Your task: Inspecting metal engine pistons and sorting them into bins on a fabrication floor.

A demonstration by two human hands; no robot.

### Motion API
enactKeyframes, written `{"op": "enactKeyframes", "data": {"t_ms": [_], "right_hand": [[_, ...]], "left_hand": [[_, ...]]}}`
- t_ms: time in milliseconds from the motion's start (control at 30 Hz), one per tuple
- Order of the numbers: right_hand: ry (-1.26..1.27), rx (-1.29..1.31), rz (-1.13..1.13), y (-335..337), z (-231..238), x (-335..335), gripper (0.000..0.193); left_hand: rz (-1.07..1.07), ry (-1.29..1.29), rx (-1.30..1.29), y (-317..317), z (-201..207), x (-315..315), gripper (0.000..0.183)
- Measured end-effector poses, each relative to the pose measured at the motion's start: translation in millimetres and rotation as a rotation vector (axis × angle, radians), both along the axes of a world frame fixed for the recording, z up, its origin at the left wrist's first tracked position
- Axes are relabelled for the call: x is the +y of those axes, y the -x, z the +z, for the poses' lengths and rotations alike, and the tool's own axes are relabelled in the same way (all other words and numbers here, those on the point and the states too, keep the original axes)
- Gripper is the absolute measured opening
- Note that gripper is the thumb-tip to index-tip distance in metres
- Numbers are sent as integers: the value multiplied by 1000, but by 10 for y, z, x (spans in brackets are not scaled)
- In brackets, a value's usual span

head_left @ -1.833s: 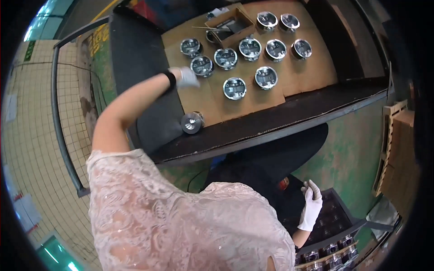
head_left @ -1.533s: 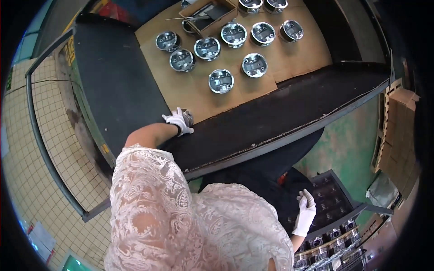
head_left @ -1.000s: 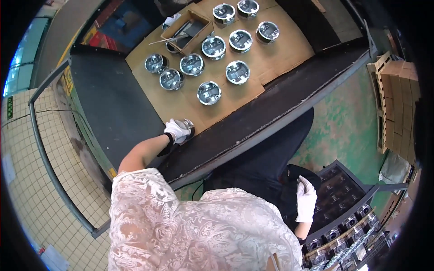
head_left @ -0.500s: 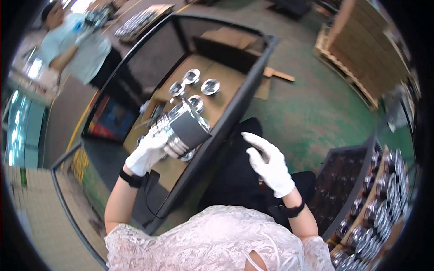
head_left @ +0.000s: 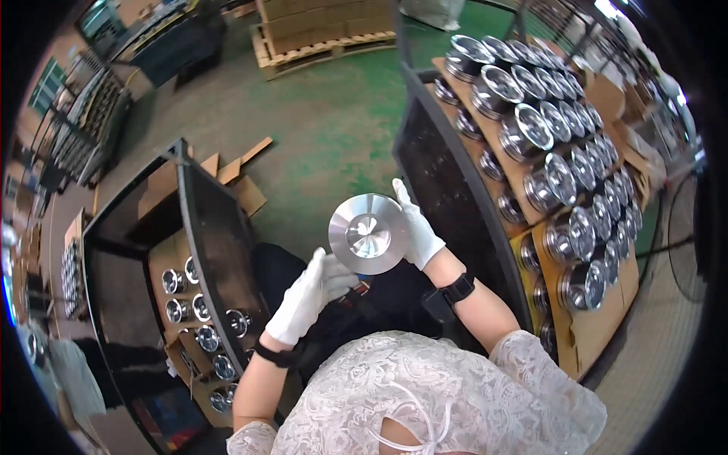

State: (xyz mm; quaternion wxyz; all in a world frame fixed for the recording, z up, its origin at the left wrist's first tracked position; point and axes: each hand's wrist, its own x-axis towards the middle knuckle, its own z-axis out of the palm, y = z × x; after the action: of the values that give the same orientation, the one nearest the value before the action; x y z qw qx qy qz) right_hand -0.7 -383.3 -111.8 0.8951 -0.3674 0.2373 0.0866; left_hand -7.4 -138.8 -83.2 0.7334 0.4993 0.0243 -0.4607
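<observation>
A shiny round metal part (head_left: 369,233) with a wide flat rim and a hollowed, mirror-like centre faces up in front of me. My right hand (head_left: 418,233), in a white glove, grips its right edge, the thumb along the rim and the other fingers hidden beneath. Close to its lower left edge is my gloved left hand (head_left: 307,297), fingers stretched toward the part and thumb raised. Whether those fingertips touch its underside cannot be made out. Both wrists wear black bands.
On my left, a black-framed bin (head_left: 186,205) holds several shiny metal parts (head_left: 206,338) on cardboard. A dark crate (head_left: 440,159) stands at right, with many flanged metal cups (head_left: 552,182) in rows on cardboard layers. Cardboard scraps (head_left: 246,193) and a loaded pallet (head_left: 326,53) lie ahead.
My view has swung right, from the bin toward the crate. The grey-banded metal piece has left my left hand. My right hand, empty before, now holds the round metal part.
</observation>
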Motion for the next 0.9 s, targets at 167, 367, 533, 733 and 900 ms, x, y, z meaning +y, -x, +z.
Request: {"op": "enactKeyframes", "data": {"t_ms": [167, 367, 533, 733, 900], "right_hand": [[-21, -251, 50, 385, -580, -234, 59], [-237, -52, 106, 408, -303, -93, 52], [-229, -13, 135, 445, -247, -38, 51], [-355, 0, 178, 552, -72, 135, 80], [-668, -101, 235, 320, 213, 382, 73]], "left_hand": [[9, 199, 247, -276, -360, -549, 66], [-7, 226, 134, -233, -261, -757, 46], [-21, 163, -508, -158, -733, -535, 26], [674, -168, 147, -585, -417, -565, 45], [552, -458, -941, -344, 36, -422, 51]]}}
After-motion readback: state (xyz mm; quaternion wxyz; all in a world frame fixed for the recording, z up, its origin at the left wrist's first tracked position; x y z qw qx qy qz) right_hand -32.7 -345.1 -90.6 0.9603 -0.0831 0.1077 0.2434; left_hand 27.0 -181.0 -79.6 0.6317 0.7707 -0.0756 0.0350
